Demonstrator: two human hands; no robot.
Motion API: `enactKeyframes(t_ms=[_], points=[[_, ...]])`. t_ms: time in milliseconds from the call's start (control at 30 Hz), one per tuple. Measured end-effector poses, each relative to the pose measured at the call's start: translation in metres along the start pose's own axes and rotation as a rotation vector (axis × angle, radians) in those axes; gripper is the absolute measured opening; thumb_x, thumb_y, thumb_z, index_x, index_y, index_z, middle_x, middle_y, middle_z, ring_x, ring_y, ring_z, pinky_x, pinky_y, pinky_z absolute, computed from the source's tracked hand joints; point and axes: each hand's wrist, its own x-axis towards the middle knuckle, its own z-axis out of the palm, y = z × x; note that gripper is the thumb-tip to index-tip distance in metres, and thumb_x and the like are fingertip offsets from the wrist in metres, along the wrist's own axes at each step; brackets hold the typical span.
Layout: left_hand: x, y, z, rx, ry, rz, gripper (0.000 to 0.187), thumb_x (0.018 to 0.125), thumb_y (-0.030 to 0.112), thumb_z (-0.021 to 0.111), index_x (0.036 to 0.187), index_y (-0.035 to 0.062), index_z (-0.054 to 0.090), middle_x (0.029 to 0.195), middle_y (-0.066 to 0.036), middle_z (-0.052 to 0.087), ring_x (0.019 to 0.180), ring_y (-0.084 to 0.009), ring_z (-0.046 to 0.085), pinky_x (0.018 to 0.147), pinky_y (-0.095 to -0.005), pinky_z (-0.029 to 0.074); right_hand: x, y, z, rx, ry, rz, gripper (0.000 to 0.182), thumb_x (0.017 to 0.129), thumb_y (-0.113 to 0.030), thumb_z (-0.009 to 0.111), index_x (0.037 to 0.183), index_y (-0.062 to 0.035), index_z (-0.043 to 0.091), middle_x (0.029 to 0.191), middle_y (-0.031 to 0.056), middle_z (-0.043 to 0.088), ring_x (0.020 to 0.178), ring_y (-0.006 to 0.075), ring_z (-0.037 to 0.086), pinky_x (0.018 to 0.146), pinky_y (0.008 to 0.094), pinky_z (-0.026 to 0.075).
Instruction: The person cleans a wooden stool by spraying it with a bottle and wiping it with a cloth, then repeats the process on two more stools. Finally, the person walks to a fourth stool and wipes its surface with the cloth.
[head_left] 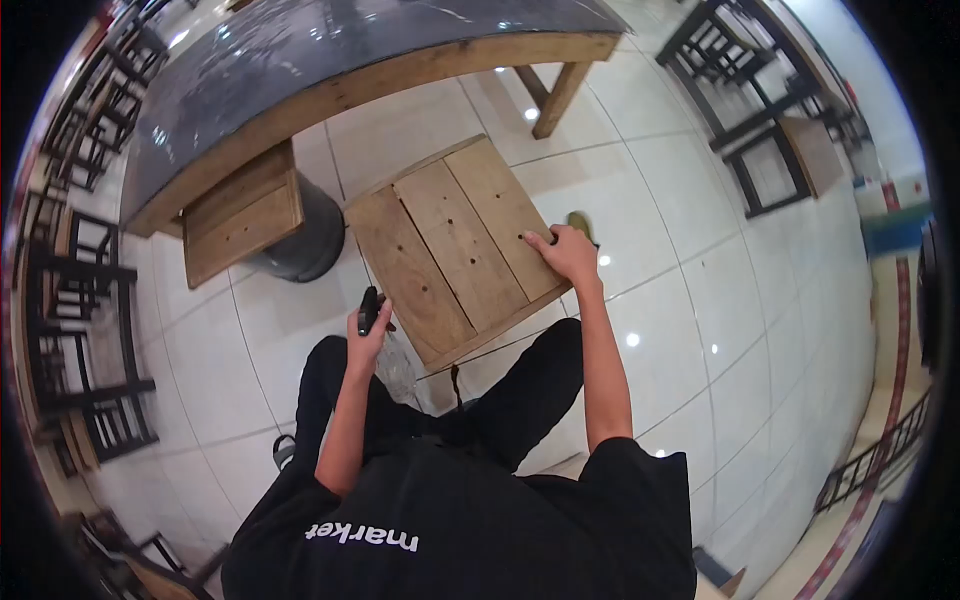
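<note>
A square wooden stool [455,225], its top made of planks dotted with dark screw holes, stands tilted in view between my knees. My right hand [572,255] grips its right edge, thumb pressed on top and fingers hidden below the rim. Beside the stool's left edge, my left hand [370,325] is closed around what looks like a spray bottle [368,308] with a black head. A clear, see-through body [397,372] shows beneath that hand. Just past my right hand, an olive-green item [578,220] lies partly hidden.
A long table [370,60] with a shiny dark top stands ahead. Under its left end are another wooden stool [240,235] and a dark round bin [315,235]. Stacked chairs [90,330] line the left; more tables [750,90] stand at right. White tiles [690,330] cover the floor.
</note>
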Motion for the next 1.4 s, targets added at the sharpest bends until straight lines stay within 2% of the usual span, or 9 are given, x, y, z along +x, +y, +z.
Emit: enactKeyframes(t_ms=[233,567,700,800,867,1033,1167,1300,1400], points=[[-0.006,0.018,0.012,-0.036,0.129,0.018,0.038,0.088,0.024,0.07,0.11,-0.0056,0.062,0.084,-0.003,0.062,0.069,-0.0093,0.056,0.063,-0.0247,0.046,-0.003,0.009,0.016,0.184,0.118,-0.011,0.071,0.074,-0.071,0.06,0.068,0.0004,0.06,0.063,0.0183,0.059,0.063,0.0362,0.06,0.06,0.0444,0.047],[0.016,0.0,0.027,0.117,0.343,0.159,0.027,0.088,0.02,0.067,0.095,-0.0056,0.064,0.069,-0.002,0.06,0.065,-0.0073,0.051,0.06,-0.0244,0.043,0.0,0.007,0.031,0.254,0.174,-0.023,0.067,0.076,-0.063,0.066,0.065,0.0026,0.056,0.056,0.016,0.054,0.054,0.0318,0.052,0.055,0.0413,0.042],[0.064,0.014,0.009,0.209,0.248,0.272,0.027,0.089,0.023,0.068,0.091,-0.0036,0.063,0.065,0.004,0.053,0.062,-0.0041,0.047,0.055,-0.0231,0.039,-0.008,-0.007,0.035,0.32,0.237,0.084,0.065,0.077,-0.061,0.066,0.067,0.0032,0.058,0.056,0.0151,0.054,0.052,0.0252,0.05,0.054,0.0403,0.041],[0.142,0.039,0.001,0.263,0.033,0.25,0.033,0.087,0.029,0.07,0.094,-0.0032,0.063,0.07,-0.002,0.058,0.065,-0.0094,0.052,0.06,-0.0273,0.043,-0.005,-0.012,0.057,0.327,0.362,0.201,0.062,0.08,-0.057,0.066,0.07,0.0043,0.06,0.056,0.0156,0.053,0.053,0.0233,0.05,0.055,0.0385,0.041],[0.183,0.065,0.011,0.504,0.018,0.558,0.042,0.081,0.039,0.07,0.092,-0.0013,0.065,0.069,-0.017,0.062,0.064,-0.0309,0.061,0.062,-0.0376,0.047,-0.009,0.0,0.084,0.568,0.492,0.3,0.06,0.084,-0.052,0.066,0.071,0.0067,0.061,0.059,0.0155,0.055,0.058,0.0199,0.05,0.059,0.037,0.043],[0.289,0.111,0.036,0.582,-0.246,0.744,0.04,0.078,0.041,0.069,0.097,0.0057,0.066,0.091,-0.018,0.065,0.088,-0.0385,0.06,0.076,-0.0442,0.048,-0.048,-0.06,0.09,1.255,0.15,0.45,0.048,0.093,-0.032,0.062,0.123,0.003,0.053,0.108,0.0099,0.064,0.096,0.019,0.06,0.084,0.0322,0.047],[0.31,0.162,0.062,0.802,-0.482,0.823,0.035,0.082,0.036,0.07,0.099,0.0062,0.065,0.097,-0.015,0.065,0.093,-0.034,0.059,0.08,-0.0401,0.046,-0.075,-0.088,0.102,1.523,-0.152,0.559,0.056,0.089,-0.022,0.068,0.132,0.0035,0.045,0.123,0.0119,0.059,0.111,0.0194,0.057,0.097,0.0298,0.042],[0.299,0.162,0.086,0.718,-0.353,1.043,0.033,0.083,0.034,0.07,0.096,0.0042,0.063,0.094,-0.013,0.065,0.086,-0.0363,0.059,0.077,-0.0412,0.046,-0.095,-0.115,0.123,1.576,-0.313,0.588,0.054,0.089,-0.022,0.068,0.131,0.003,0.045,0.12,0.0101,0.059,0.11,0.0191,0.057,0.092,0.0317,0.047],[0.261,0.207,0.078,0.774,-0.358,0.899,0.025,0.08,0.023,0.072,0.093,0.0036,0.062,0.093,-0.012,0.065,0.083,-0.0364,0.059,0.073,-0.0415,0.048,-0.108,-0.118,0.134,1.716,-0.538,0.667,0.054,0.089,-0.023,0.068,0.131,0.0015,0.045,0.117,0.0086,0.06,0.109,0.0189,0.057,0.089,0.0333,0.049]])
